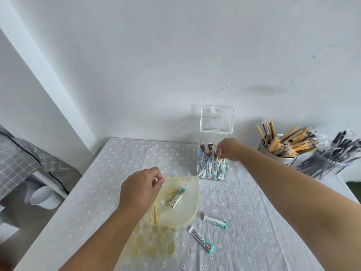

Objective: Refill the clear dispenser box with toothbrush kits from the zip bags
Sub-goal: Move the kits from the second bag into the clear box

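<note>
A bench (273,227) under a pale grey eyelet cloth (117,173) carries a tall clear acrylic dispenser box (216,122) at its far edge. Nearer lie two loose white-and-teal toothbrush kit packets (215,221) (201,239), with a flat yellow honeycomb-printed zip bag (154,241) just beside them.

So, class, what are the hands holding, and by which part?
Left hand pinches the zip bag by its mouth edge; right hand pinches a kit by its top.

We cannot read the print on the loose kits (215,221). The right hand (228,151) blurs at the fingertips against the dispenser box (215,124), so we cannot judge its grip. The left hand (139,190) covers part of the zip bag (187,210).
</note>
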Available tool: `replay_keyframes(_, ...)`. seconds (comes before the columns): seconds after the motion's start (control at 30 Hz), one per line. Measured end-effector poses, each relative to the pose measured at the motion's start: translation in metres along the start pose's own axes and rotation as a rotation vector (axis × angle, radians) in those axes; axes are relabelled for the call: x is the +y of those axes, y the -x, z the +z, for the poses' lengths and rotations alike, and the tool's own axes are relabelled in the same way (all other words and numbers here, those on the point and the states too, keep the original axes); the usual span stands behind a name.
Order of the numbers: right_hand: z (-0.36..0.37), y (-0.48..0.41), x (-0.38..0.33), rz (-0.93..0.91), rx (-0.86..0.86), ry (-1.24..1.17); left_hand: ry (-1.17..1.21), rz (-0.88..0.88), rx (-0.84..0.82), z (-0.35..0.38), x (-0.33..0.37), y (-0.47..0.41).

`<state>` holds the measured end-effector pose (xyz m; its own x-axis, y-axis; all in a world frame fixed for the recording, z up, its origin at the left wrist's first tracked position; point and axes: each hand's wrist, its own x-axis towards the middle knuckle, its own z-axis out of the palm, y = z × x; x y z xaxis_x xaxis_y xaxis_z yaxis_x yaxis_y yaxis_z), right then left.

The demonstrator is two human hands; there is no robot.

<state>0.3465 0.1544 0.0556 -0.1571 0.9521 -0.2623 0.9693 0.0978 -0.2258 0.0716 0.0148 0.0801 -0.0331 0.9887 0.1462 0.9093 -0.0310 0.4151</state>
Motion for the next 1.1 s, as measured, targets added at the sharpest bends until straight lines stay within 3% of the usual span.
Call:
replay_keyframes(0.27, 0.010, 0.003, 0.002, 0.010, 0.111, -0.005, 0.020, -0.001, -0.006, -0.001, 0.002, -0.001)
replay_keyframes(0.5, -0.016, 0.063, -0.035, -0.071, 0.316, -0.472, 0.026, 0.005, -0.002, -0.003, 0.009, 0.000)
replay_keyframes(0.7, -0.007, 0.133, -0.084, -0.271, 0.343, -0.636, 0.093, -0.017, -0.009, -0.005, 0.013, 0.005)
replay_keyframes(0.9, 0.046, 0.136, -0.116, -0.436, 0.119, -0.361, 0.089, 0.028, -0.018, -0.003, 0.010, 0.015)
replay_keyframes(1.1, 0.097, 0.090, -0.136, -0.294, -0.114, 0.026, 0.074, 0.047, -0.033, 0.000, 0.006, 0.020)
